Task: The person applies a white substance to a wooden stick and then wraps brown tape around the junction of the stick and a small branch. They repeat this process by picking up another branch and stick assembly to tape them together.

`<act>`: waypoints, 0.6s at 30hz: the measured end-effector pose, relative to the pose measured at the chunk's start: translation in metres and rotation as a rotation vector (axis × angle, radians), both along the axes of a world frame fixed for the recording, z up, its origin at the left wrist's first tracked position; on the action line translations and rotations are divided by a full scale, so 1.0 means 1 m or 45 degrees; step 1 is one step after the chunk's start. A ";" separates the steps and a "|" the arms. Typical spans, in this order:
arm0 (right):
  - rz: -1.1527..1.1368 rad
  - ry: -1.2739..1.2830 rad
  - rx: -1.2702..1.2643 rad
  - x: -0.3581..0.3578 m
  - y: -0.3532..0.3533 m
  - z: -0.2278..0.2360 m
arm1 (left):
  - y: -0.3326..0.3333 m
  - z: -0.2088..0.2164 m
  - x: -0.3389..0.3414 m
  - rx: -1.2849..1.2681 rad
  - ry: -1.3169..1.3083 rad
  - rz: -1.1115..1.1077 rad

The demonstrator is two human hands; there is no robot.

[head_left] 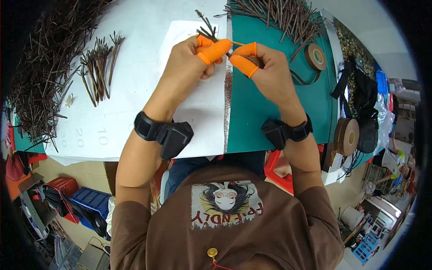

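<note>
Above the table's middle, my left hand pinches a dark brown branched twig, its forked tip pointing up and away. Orange finger covers sit on the thumb and fingertip of both hands. Close beside it, my right hand is closed with thumb and finger together at the stem's lower end, on a brown tape strip. That strip curves out from behind the hand toward a roll of brown tape on the green mat. The fingers partly hide where stem and tape meet.
A tangled pile of dark twigs fills the left side. Near it lie several sorted branched stems on white paper. Loose brown sticks heap on the green mat at far right. More tape rolls stand by the right edge.
</note>
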State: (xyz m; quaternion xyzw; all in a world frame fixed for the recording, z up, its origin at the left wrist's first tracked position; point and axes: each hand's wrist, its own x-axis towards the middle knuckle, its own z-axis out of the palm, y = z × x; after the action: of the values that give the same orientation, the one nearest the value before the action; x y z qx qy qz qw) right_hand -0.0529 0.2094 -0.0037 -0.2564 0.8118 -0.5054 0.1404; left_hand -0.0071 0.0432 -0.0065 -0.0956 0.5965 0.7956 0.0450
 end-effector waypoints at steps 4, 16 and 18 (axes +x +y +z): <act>-0.023 0.044 0.001 0.000 -0.001 -0.003 | 0.003 -0.009 -0.001 -0.306 0.049 0.063; 0.086 -0.153 -0.017 -0.010 0.005 -0.001 | -0.002 -0.012 -0.002 -0.378 0.121 -0.026; 0.098 -0.165 -0.022 -0.010 0.005 -0.003 | -0.003 -0.007 -0.001 -0.247 0.053 -0.051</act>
State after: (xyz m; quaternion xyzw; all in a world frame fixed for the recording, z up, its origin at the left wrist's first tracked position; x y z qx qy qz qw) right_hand -0.0629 0.2145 -0.0071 -0.2554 0.7862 -0.5221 0.2099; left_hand -0.0083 0.0404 -0.0133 -0.0711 0.6733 0.7349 0.0392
